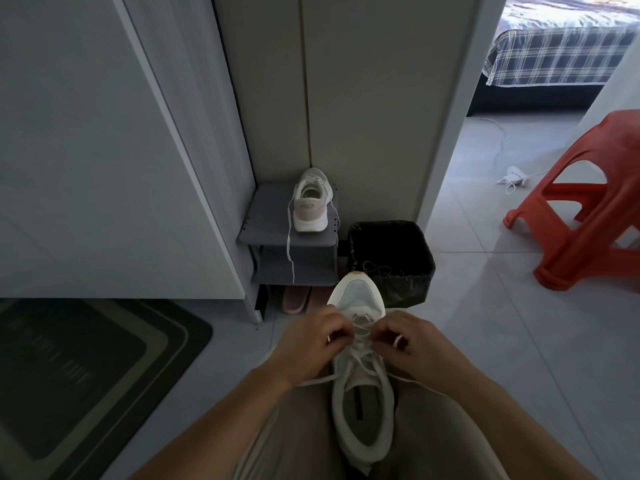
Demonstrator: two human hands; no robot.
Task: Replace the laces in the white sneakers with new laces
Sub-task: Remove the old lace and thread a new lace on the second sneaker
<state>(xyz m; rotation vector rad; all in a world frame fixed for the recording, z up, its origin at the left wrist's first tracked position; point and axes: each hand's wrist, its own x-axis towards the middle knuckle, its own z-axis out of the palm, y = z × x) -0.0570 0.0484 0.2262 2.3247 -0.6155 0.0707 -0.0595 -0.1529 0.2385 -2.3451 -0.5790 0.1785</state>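
— Location of the near sneaker (362, 414)?
— It lies between the person's thighs. The toe points away, toward the black bin (391, 251), and the opening faces the person.
— Condition of the left hand (310, 336)?
— The fingers are curled and pinch the white lace (320, 380) on the left side of the eyelet rows, toward the toe end.
— And the right hand (405, 337)?
— Same condition: curled fingers pinch the lace on the right side. Both hands sit just beside each other above the tongue. The lace crosses between the eyelets, and one loose run trails out beneath each wrist.
— Location of the second sneaker (311, 206)?
— It stands upright on the top tier of the grey shelf unit (263, 220), heel toward the room. Its hanging lace (290, 251) drops over the front edge past the lower tier.
— Surroundings?
— Pink slippers (296, 299) lie on the floor under the shelf unit. The bin stands just right of it. A red stool (595, 209) stands well apart on the right, and a dark mat (86, 368) lies on the left.
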